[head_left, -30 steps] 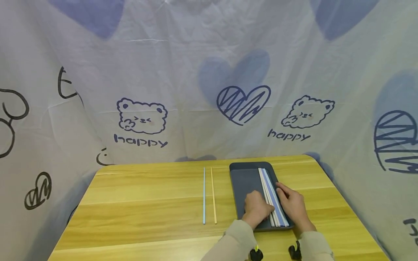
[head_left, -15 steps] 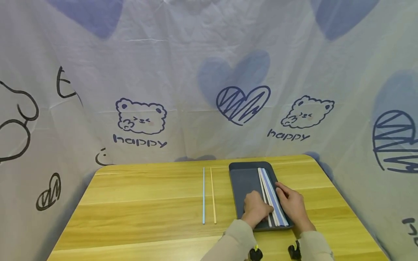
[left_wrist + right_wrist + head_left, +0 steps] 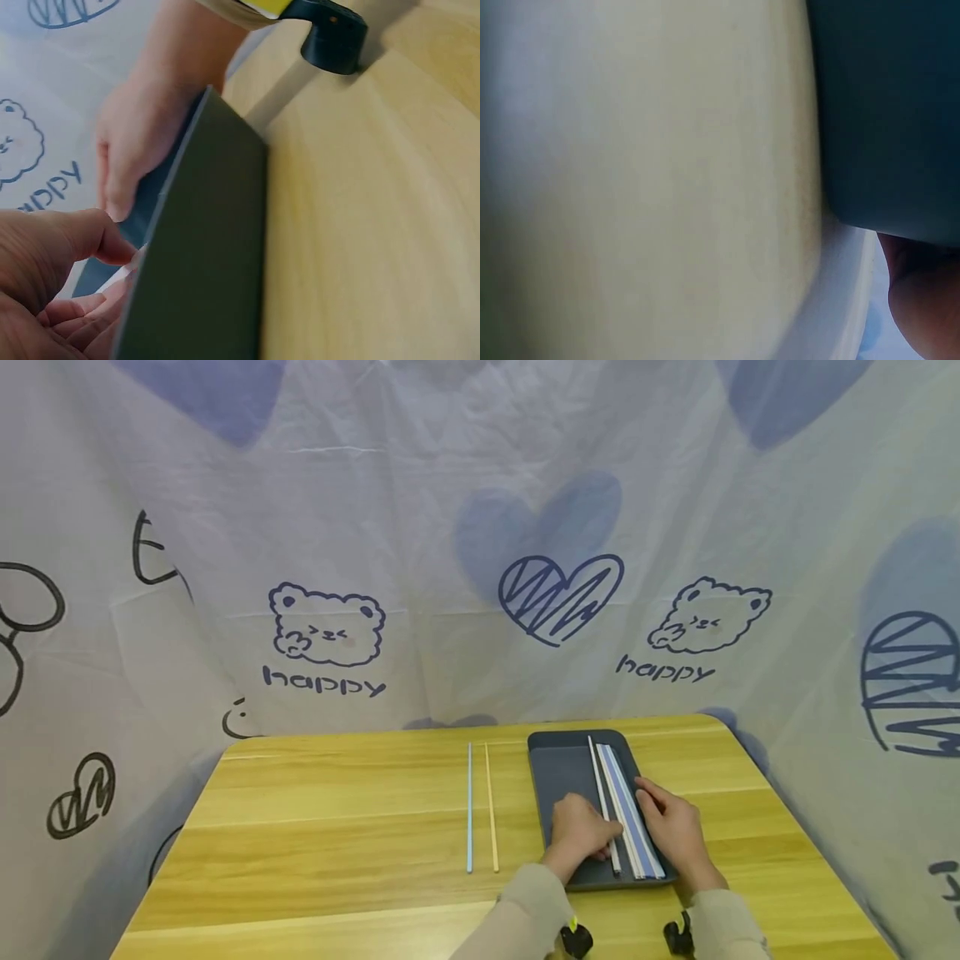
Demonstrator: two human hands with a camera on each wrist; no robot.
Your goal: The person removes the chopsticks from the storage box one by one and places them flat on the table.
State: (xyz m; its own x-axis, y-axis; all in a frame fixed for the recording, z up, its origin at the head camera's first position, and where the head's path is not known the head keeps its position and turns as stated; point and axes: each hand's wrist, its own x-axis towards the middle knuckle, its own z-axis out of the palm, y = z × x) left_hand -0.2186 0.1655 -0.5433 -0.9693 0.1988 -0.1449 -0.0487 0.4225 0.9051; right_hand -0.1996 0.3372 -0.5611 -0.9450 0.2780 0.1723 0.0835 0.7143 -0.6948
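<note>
In the head view, the left hand (image 3: 579,828) reaches into the dark grey tray (image 3: 561,768) and pinches a slim white stick (image 3: 596,768) between thumb and curled fingers; the stick lies just left of a bundle of blue and white sticks (image 3: 627,810), with a narrow gap of tray floor between them. The right hand (image 3: 675,831) touches the tray's right rim beside the bundle, and whether it pinches the rim cannot be told. Well apart from the bundle, to the left of the tray, a blue stick (image 3: 470,810) and a yellow stick (image 3: 491,810) lie side by side on the wooden bench (image 3: 337,827), seen only from the head. Behind hangs a white sheet (image 3: 420,543) printed with hearts, bear faces and the word "happy". The left wrist view adds the tray's outer end wall and the left thumb bent toward the fingers, the right hand beyond them; the sticks there are mostly hidden. The right wrist view shows mainly blurred bench and the tray's outside, with just a sliver of a hand at the lower right
</note>
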